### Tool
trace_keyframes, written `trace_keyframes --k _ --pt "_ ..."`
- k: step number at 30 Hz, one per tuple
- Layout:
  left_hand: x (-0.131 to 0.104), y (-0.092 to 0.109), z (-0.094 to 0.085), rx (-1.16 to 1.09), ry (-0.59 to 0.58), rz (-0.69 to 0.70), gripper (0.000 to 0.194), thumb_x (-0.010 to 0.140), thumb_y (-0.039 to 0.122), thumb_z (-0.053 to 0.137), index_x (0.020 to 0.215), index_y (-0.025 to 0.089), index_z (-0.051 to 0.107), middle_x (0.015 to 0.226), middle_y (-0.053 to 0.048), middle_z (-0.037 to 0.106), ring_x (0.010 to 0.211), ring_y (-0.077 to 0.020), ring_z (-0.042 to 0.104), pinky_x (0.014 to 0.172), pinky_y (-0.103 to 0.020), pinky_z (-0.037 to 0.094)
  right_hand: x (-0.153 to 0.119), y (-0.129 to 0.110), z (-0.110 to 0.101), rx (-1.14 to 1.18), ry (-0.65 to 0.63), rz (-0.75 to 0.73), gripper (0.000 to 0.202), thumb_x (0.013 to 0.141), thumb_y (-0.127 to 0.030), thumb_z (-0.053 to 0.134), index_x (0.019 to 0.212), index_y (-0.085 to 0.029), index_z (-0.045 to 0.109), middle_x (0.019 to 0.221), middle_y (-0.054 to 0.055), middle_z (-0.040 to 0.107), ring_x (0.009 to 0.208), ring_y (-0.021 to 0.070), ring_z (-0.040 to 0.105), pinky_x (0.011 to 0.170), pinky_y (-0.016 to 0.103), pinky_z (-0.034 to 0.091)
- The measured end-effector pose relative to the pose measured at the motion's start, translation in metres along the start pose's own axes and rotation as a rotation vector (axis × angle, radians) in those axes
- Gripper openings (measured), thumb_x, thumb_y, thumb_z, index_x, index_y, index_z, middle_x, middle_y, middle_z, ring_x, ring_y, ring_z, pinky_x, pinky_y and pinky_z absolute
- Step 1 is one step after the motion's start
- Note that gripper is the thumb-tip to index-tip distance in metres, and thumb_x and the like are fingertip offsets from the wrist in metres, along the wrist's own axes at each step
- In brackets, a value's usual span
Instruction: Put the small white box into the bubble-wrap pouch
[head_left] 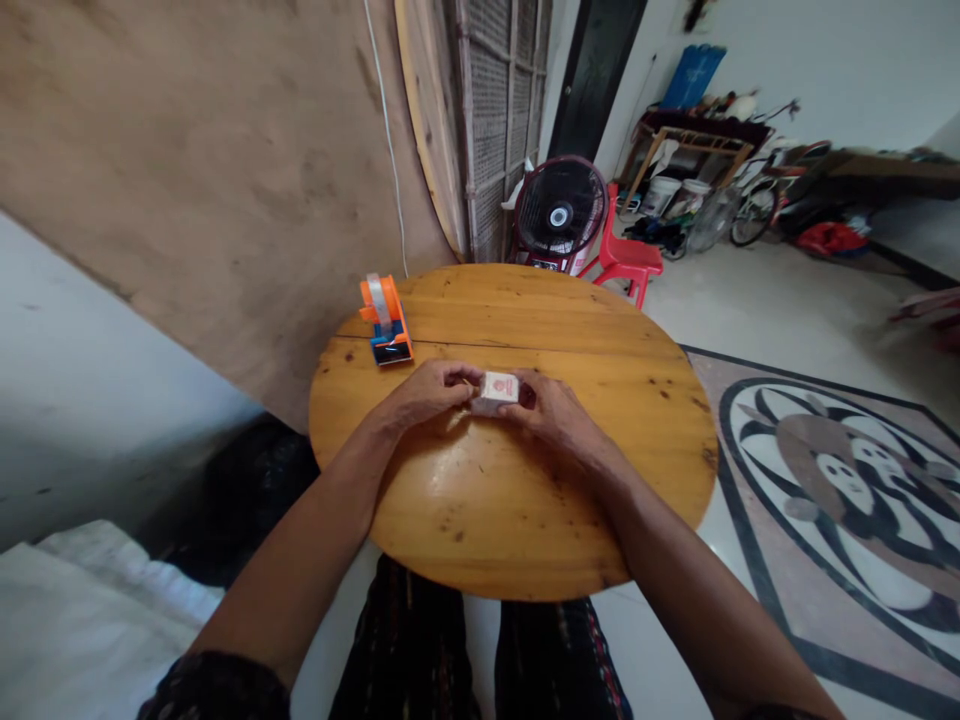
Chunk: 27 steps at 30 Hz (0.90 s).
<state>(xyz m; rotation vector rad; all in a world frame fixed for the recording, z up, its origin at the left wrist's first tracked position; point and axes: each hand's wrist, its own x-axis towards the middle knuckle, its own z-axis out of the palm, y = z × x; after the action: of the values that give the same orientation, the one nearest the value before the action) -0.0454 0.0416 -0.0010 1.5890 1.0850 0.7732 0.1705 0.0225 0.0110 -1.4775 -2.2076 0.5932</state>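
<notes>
A small white box (499, 387) with red print on its top is held between my two hands, low over the middle of the round wooden table (480, 500). My left hand (431, 390) grips its left side, thumb and fingers pinched together there. From the right, my right hand (551, 408) holds the other side, with the thumb on the near edge and the fingers curled behind. The fingers hide both ends of the box. Beyond my left hand stands an orange and blue tape dispenser (387, 320) carrying a roll of clear tape.
Past the table's far edge are a dark red fan (561, 212) and a red plastic chair (626, 255). A brown board (262, 150) leans at the left. Black bags (259, 480) lie low on the left. A panda-patterned floor panel (847, 490) is at the right.
</notes>
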Motion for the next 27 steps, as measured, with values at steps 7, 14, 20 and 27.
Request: trace_keyframes --k 7,14,20,27 --pt "-0.005 0.009 -0.004 0.027 0.007 0.066 0.047 0.067 0.025 0.062 0.112 0.012 0.058 0.088 -0.005 0.063 0.081 -0.0182 0.060 0.073 -0.031 0.047 0.000 0.006 -0.002 -0.027 -0.015 -0.004 0.059 0.079 -0.037 0.068 0.133 -0.017 0.053 0.097 0.008 0.070 0.081 0.0191 0.061 0.073 0.028 0.042" --pt "-0.003 0.005 -0.003 0.080 -0.017 0.094 0.053 0.071 0.033 0.065 0.119 0.010 0.057 0.085 -0.004 0.061 0.076 -0.0164 0.056 0.069 -0.029 0.044 0.000 0.006 -0.005 -0.017 -0.002 -0.021 0.051 0.079 -0.035 0.068 0.126 -0.018 0.058 0.089 0.005 0.070 0.074 0.0165 0.060 0.067 0.026 0.040" --pt "-0.002 0.002 -0.001 0.063 -0.033 0.104 0.043 0.076 0.033 0.064 0.115 0.014 0.059 0.090 -0.005 0.066 0.079 -0.0163 0.060 0.070 -0.029 0.047 -0.002 0.000 -0.003 -0.011 0.020 -0.034 0.043 0.080 -0.029 0.067 0.121 -0.018 0.062 0.090 0.005 0.071 0.075 0.0159 0.060 0.067 0.025 0.040" --pt "0.002 -0.009 -0.003 0.017 -0.101 0.131 0.040 0.079 0.035 0.064 0.113 0.015 0.058 0.099 -0.006 0.067 0.082 -0.0154 0.061 0.071 -0.027 0.046 -0.001 0.001 0.001 0.017 0.030 -0.044 0.041 0.079 -0.026 0.067 0.119 -0.017 0.063 0.089 0.005 0.070 0.073 0.0153 0.059 0.067 0.025 0.040"
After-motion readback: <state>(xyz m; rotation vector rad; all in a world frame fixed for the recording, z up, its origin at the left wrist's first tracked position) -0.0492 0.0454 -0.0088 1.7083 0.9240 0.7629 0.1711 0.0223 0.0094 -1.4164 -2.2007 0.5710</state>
